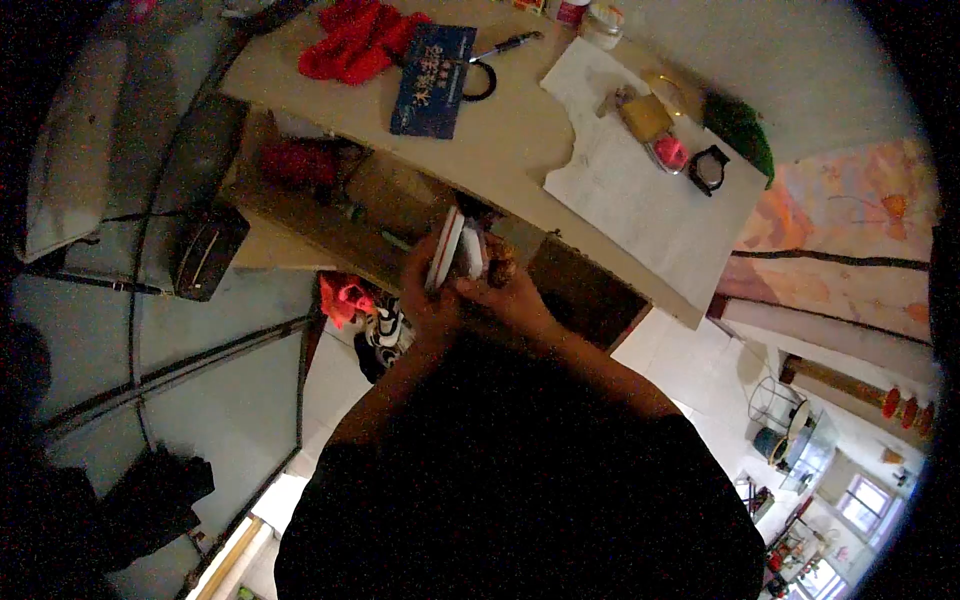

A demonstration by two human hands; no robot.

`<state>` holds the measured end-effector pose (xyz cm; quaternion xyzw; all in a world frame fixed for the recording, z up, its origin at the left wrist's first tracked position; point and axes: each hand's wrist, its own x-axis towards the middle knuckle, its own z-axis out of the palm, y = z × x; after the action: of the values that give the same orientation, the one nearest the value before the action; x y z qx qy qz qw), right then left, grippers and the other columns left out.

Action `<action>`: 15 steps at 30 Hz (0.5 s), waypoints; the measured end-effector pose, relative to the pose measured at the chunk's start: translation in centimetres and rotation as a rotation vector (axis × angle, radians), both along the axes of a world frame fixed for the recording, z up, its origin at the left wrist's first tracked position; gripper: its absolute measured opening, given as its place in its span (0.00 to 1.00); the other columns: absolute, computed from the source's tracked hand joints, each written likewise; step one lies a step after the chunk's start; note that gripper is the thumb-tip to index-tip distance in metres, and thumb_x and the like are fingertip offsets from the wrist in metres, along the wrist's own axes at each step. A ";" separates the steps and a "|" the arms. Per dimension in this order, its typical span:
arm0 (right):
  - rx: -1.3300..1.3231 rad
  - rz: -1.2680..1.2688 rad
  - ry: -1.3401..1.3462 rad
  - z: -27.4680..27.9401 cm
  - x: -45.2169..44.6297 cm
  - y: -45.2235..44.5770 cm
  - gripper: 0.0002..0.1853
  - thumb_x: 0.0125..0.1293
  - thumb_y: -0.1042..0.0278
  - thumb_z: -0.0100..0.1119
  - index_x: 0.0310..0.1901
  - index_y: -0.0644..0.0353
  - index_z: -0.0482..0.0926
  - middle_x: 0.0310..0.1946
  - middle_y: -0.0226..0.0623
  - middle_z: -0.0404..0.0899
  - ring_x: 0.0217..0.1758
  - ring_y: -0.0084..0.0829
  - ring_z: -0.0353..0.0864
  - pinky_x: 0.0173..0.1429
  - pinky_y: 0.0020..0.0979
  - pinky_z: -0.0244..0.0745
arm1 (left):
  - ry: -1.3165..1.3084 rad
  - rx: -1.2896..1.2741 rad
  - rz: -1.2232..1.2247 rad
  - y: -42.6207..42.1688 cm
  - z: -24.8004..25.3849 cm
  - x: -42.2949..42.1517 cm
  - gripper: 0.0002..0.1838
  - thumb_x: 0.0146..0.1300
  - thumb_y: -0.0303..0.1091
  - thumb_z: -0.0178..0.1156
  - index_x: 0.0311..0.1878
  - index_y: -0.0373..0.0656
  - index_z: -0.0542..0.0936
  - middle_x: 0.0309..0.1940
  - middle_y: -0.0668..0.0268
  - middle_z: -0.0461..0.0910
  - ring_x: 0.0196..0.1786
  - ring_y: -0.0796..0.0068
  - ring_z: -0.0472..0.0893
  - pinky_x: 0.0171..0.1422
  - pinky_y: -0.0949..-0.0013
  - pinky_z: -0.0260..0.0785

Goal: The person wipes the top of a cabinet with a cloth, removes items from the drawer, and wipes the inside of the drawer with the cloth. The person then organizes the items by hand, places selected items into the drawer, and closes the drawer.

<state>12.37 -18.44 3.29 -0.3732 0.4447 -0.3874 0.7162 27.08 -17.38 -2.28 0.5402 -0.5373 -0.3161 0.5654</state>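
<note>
Both hands are close together over the open drawer (pixel 590 290) of a desk. My left hand (pixel 432 300) is closed round a flat white slab with a thin reddish stripe along its edge (pixel 447 248); its exact kind is unclear. Against it, between the hands, is a smaller whitish piece (pixel 473 253). My right hand (pixel 515 305) is closed beside it, its thumb towards the left hand. By its fingers shows a bumpy brown shape (pixel 502 264), too dark to name. Inside the drawer's left part lies a dark red bundle (pixel 300 165).
On the desktop (pixel 520 150) lie a red cloth (pixel 355 40), a dark blue booklet (pixel 433 82), a pen (pixel 507 46), a black hair tie (pixel 482 82), a white sheet (pixel 640 210), a padlock-like yellow block (pixel 645 118) and a watch (pixel 709 170). A black case (pixel 210 253) is at left.
</note>
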 end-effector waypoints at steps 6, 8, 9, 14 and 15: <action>-0.209 0.047 0.079 10.2 -2.2 -1.6 0.41 0.69 0.68 0.73 0.77 0.58 0.59 0.70 0.38 0.70 0.74 0.35 0.70 0.76 0.40 0.70 | -0.228 -0.536 0.048 -3.7 7.5 -2.1 0.30 0.72 0.50 0.65 0.66 0.39 0.74 0.68 0.47 0.73 0.68 0.47 0.76 0.73 0.47 0.71; -0.221 -0.105 -0.007 11.8 -3.3 -2.9 0.43 0.69 0.70 0.72 0.79 0.56 0.55 0.70 0.39 0.70 0.73 0.37 0.71 0.76 0.43 0.70 | -0.320 -0.577 0.032 -6.2 13.3 -3.5 0.29 0.71 0.47 0.67 0.66 0.39 0.73 0.68 0.47 0.72 0.69 0.46 0.74 0.74 0.46 0.69; -0.214 -0.184 -0.057 12.7 -4.0 -3.9 0.39 0.71 0.66 0.68 0.77 0.55 0.58 0.69 0.40 0.71 0.72 0.38 0.72 0.75 0.45 0.71 | -0.342 -0.517 -0.062 -7.7 15.8 -4.0 0.30 0.70 0.45 0.68 0.68 0.39 0.73 0.67 0.47 0.73 0.69 0.45 0.74 0.74 0.46 0.69; -0.273 -0.365 -0.256 12.1 -8.8 -11.9 0.27 0.79 0.50 0.54 0.71 0.57 0.71 0.65 0.38 0.78 0.68 0.38 0.77 0.71 0.55 0.72 | -0.382 -0.552 -0.195 -14.4 18.2 -7.5 0.31 0.68 0.39 0.68 0.70 0.38 0.71 0.64 0.48 0.76 0.67 0.44 0.74 0.72 0.47 0.67; -0.533 -0.302 0.209 11.2 -10.2 -12.4 0.28 0.68 0.61 0.65 0.69 0.56 0.73 0.63 0.42 0.79 0.64 0.44 0.79 0.69 0.51 0.75 | -0.401 -0.617 -0.149 -14.8 18.1 -7.4 0.29 0.68 0.38 0.67 0.69 0.38 0.72 0.62 0.49 0.77 0.65 0.45 0.76 0.71 0.48 0.67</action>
<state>2.15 -30.83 14.51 -0.5153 0.4490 -0.5516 0.4782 19.70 -32.23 15.77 0.3551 -0.7451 -0.0678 0.5605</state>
